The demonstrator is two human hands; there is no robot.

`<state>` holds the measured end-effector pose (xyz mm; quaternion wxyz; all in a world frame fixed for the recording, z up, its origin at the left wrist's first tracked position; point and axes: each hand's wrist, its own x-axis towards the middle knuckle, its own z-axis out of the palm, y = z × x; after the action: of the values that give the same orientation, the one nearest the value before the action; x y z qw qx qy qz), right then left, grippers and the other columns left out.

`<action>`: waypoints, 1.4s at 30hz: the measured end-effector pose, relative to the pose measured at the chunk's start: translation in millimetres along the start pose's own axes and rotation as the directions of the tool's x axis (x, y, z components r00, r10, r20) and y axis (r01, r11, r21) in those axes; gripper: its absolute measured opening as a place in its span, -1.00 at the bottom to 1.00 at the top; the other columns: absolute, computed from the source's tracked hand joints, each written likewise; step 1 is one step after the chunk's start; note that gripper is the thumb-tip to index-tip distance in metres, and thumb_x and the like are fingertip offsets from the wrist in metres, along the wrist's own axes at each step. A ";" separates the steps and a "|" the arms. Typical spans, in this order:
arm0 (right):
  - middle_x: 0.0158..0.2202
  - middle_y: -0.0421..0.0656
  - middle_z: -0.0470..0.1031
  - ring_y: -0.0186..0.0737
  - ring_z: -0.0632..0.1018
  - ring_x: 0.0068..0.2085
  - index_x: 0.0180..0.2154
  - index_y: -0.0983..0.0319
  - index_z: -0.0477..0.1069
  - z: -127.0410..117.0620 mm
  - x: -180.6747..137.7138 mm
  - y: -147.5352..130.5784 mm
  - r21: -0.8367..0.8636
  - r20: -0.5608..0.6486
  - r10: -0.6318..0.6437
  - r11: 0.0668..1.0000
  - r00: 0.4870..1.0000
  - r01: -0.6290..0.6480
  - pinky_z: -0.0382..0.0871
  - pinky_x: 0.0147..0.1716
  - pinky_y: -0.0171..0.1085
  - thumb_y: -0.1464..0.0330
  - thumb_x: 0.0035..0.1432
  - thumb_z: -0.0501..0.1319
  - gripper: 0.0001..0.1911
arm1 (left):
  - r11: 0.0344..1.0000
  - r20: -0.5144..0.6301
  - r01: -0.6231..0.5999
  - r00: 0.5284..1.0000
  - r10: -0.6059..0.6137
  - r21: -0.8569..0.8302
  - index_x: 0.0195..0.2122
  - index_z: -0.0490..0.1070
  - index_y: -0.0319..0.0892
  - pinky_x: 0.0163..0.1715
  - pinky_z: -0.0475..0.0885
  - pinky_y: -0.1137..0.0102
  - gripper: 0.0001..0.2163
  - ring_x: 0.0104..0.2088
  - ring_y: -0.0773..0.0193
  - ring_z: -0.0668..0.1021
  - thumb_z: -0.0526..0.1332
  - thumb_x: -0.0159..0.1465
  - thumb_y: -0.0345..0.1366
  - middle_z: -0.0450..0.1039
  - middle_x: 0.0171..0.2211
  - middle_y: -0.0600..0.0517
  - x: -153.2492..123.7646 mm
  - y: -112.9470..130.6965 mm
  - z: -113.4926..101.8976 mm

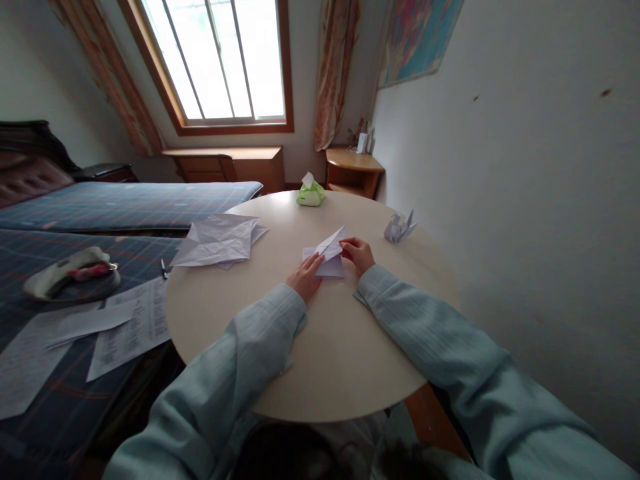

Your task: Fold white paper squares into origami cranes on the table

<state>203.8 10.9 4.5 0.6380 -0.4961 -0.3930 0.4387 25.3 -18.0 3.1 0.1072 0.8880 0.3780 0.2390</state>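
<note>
Light blue-green sleeves (225,357) come closest in the head view, one rising from each side of the near edge of the round table (220,327). Both arms reach forward over the table and slant inward, so that the hands almost meet a little beyond its middle. Between them, on the table, is a folded white paper (331,269), with one pointed flap standing up toward the table's far side.

On the left, the left hand (304,277) is palm down, its wrist low over the table and its fingers stretched close together across the paper's left part; whether they grip it or only press on it, I cannot tell. On the right, the right hand (360,253) is turned inward with bent knuckles, and its thumb and forefinger are pinched together on the paper's right edge.

Creased white sheets (220,240) lie in a pile at the table's left edge. At its far edge stands a green tissue pack (311,195), and toward its right edge a folded paper bird (399,229). Left of the table, printed pages (133,327) lie on a checked bed (65,373).
</note>
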 end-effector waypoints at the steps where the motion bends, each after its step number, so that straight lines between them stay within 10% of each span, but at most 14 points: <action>1: -0.59 -0.29 0.35 -0.49 0.37 -0.59 -0.51 0.29 0.32 0.3 -0.3 -0.2 0.002 0.000 0.005 1.000 1.000 -0.005 0.30 -0.55 -0.42 0.41 -0.28 0.17 -0.85 | 1.000 -0.006 -0.004 1.000 0.004 -0.014 0.06 0.04 -0.20 0.07 0.11 0.37 -0.51 0.08 0.26 0.15 0.03 0.05 -0.43 0.04 0.10 -0.03 0.1 0.1 -0.9; 12: -0.52 -0.26 0.36 -0.48 0.37 -0.57 -0.42 0.25 0.30 0.2 -3.3 -8.5 0.026 -0.059 -0.031 0.999 0.998 0.033 0.16 -0.65 -0.47 0.29 -0.16 0.09 -0.80 | 0.896 -0.211 0.248 0.916 -0.341 -0.369 -0.18 0.36 -0.14 -0.26 0.35 0.41 -0.75 -0.26 0.26 0.47 -0.03 0.17 -0.34 0.46 -0.28 0.02 4.1 -9.4 4.8; 23: -0.19 -0.15 0.36 -0.39 0.43 -0.32 -0.21 0.18 0.20 5.1 -4.2 -5.2 -0.019 0.087 0.075 0.997 0.993 -0.074 0.33 -0.39 -0.40 0.25 -0.09 0.11 -0.66 | 0.159 0.067 0.255 0.696 -0.715 -0.954 -0.36 0.41 -0.27 -0.51 0.44 0.40 -0.74 -0.52 0.32 0.48 0.08 0.09 -0.18 0.44 -0.56 0.04 17.0 -15.0 5.6; 29: -0.31 -0.15 0.40 -0.40 0.44 -0.43 -0.27 0.23 0.24 9.7 -7.7 -1.9 0.017 0.291 0.109 0.993 0.950 -0.119 0.34 -0.47 -0.39 0.26 -0.11 0.15 -0.69 | 0.134 0.104 0.266 0.720 -0.687 -0.955 -0.39 0.40 -0.30 -0.48 0.45 0.40 -0.70 -0.50 0.31 0.49 0.12 0.03 -0.13 0.42 -0.57 0.02 14.8 -12.7 3.4; 42: -0.59 -0.35 0.27 -0.47 0.35 -0.57 -0.33 0.22 0.21 8.0 -7.8 -4.9 0.056 0.194 0.094 0.993 0.976 -0.107 0.26 -0.58 -0.43 0.44 -0.29 0.23 -0.64 | 0.100 0.163 0.298 0.738 -0.655 -0.950 -0.35 0.39 -0.30 -0.55 0.42 0.49 -0.58 -0.48 0.33 0.47 0.08 0.01 0.00 0.42 -0.56 0.01 17.6 -13.0 6.1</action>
<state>194.7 5.2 10.4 0.5905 -0.4494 -0.4121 0.5287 30.9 3.6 -0.9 0.6182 0.4210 0.4422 0.4950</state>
